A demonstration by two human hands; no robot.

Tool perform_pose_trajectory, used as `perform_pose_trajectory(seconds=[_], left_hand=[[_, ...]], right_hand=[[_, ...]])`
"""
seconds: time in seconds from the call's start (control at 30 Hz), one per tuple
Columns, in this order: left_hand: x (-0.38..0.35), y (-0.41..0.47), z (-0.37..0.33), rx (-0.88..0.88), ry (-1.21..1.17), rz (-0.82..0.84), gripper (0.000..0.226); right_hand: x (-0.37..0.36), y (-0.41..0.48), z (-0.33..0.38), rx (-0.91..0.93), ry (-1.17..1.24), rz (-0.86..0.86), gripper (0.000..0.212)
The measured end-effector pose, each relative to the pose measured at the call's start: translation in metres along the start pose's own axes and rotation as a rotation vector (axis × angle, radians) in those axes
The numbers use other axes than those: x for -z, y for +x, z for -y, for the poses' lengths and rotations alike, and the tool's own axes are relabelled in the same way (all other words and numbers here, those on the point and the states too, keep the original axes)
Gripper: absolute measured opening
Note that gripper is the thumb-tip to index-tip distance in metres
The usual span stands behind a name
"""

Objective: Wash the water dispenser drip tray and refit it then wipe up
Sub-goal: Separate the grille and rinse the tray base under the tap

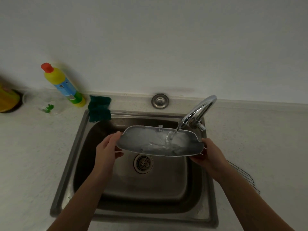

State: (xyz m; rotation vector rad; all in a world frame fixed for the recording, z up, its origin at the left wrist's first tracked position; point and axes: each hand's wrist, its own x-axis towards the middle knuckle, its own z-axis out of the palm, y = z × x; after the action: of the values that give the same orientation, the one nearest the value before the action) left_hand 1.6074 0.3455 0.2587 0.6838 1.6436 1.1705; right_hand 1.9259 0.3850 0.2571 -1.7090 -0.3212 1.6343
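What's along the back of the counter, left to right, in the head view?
Yellow container → clear plastic cup → detergent bottle → green scrub cloth → round metal cap → tap.

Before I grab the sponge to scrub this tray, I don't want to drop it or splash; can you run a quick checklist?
1. Drip tray held at both ends by left hand and right hand: ok.
2. Tray over the sink: ok.
3. Faucet stream landing inside the tray: ok.
4. Green sponge within reach on the sink's back-left corner: ok.
5. Detergent bottle capped, upright: ok.
6. Tray clean: cannot tell.
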Motion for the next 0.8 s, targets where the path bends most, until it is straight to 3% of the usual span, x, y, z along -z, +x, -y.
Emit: perform_pose_trajectory(seconds=[0.13, 0.37, 0.6, 0.8], left_hand=[[0.004, 0.001, 0.021, 0.062, -0.04, 0.022, 0.024], [-0.014, 0.005, 0.048, 0.313, -0.281, -0.011, 0.032], [-0.021, 0.009, 0.057, 0.309, -0.156, 0.028, 0.03], [-0.01, 0.007, 0.047, 0.185, -0.105, -0.004, 0.035]], right_hand=[[-0.01, 0.0, 0.016, 0.09, 0.023, -0.017, 0.018], [-0.016, -0.028, 0.025, 0.452, -0.317, -0.068, 0.032], [-0.013, -0.042, 0.016, 0.583, -0.48, -0.156, 0.039], [-0.004, -0.031, -0.003, 0.537, -0.451, -0.16, 0.038]])
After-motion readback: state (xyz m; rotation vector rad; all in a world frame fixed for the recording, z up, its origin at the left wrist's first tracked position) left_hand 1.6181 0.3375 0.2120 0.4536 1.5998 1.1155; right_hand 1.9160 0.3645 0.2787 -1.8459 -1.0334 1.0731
